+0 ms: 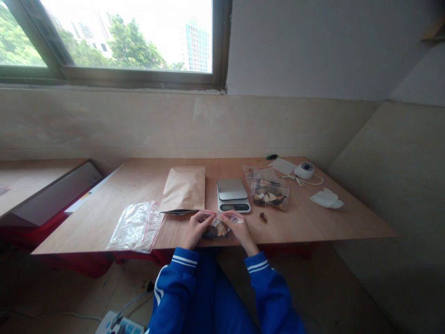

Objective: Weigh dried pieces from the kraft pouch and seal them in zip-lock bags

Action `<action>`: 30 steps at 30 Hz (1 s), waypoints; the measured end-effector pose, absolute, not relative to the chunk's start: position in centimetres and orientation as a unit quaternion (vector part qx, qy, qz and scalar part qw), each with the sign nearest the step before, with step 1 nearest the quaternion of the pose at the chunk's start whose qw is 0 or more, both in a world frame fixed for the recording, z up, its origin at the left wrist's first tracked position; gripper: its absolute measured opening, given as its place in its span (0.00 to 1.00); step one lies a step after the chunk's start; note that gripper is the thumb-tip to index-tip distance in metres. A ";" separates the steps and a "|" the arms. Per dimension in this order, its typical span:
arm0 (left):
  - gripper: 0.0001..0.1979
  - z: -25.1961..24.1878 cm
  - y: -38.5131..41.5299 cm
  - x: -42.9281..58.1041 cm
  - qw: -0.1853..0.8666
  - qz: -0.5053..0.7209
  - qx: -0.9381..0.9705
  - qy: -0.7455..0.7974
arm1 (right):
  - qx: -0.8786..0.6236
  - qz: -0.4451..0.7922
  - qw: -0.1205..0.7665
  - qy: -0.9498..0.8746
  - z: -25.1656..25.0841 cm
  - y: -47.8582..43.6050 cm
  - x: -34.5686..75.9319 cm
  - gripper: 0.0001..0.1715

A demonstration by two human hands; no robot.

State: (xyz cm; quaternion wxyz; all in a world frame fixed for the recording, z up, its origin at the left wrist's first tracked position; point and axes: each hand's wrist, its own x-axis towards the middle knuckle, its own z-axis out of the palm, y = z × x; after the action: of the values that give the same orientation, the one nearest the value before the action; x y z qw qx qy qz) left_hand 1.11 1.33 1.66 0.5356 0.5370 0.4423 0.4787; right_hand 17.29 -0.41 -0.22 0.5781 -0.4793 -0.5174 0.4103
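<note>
Both hands pinch the top edge of a clear zip bag [217, 229] with brown and pale dried pieces in it, at the table's front edge. My left hand [197, 227] grips the bag's left upper corner, and my right hand [239, 226] has the right part of the same edge. Just beyond the bag stands a white kitchen scale [233, 195] with a metal plate and dark display. A brown paper pouch [184, 189] lies left of the scale, its opening toward me. To the right of the scale are filled zip bags [269, 195], and one loose dried piece [263, 217] lies in front of them.
A stack of flat zip bags [134, 227] lies at the left front. Toward the right back are a white dome camera [303, 170] with a cable, a green-handled screwdriver [271, 157] and a crumpled white item [327, 198]. A power strip [120, 323] sits on the floor.
</note>
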 end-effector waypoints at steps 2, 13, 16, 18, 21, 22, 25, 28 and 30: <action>0.17 1.7 1.3 1.1 0.540 0.480 0.534 0.439 | -0.477 0.412 0.579 -0.517 -0.1 -0.4 17.4 0.12; 0.17 1.9 1.2 1.2 0.542 0.470 0.536 0.445 | -0.474 0.365 0.585 -0.548 0.4 -0.8 17.7 0.11; 0.16 1.7 1.3 1.2 0.542 0.469 0.540 0.441 | -0.474 0.372 0.586 -0.542 0.3 -0.7 17.6 0.10; 0.16 1.7 1.3 1.2 0.542 0.468 0.541 0.440 | -0.474 0.390 0.582 -0.533 0.2 -0.6 17.5 0.10; 0.17 1.7 1.3 1.2 0.545 0.466 0.537 0.445 | -0.469 0.431 0.571 -0.518 0.0 -0.5 17.4 0.11; 0.17 1.7 1.3 1.3 0.545 0.466 0.535 0.446 | -0.468 0.442 0.568 -0.513 0.0 -0.5 17.4 0.11; 0.18 1.7 1.2 1.3 0.545 0.465 0.535 0.448 | -0.471 0.448 0.569 -0.503 0.1 -0.5 17.3 0.12; 0.18 1.6 1.3 1.3 0.539 0.466 0.540 0.448 | -0.472 0.446 0.570 -0.502 0.3 -0.5 17.2 0.13; 0.18 1.5 1.3 1.3 0.534 0.466 0.545 0.448 | -0.473 0.447 0.569 -0.503 0.5 -0.6 17.2 0.14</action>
State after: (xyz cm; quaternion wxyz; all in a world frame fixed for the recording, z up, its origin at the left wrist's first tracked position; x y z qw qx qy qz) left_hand 1.35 1.31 1.48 0.5337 0.5449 0.4480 0.4664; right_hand 17.16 -0.58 0.47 0.5691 -0.4726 -0.5029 0.4471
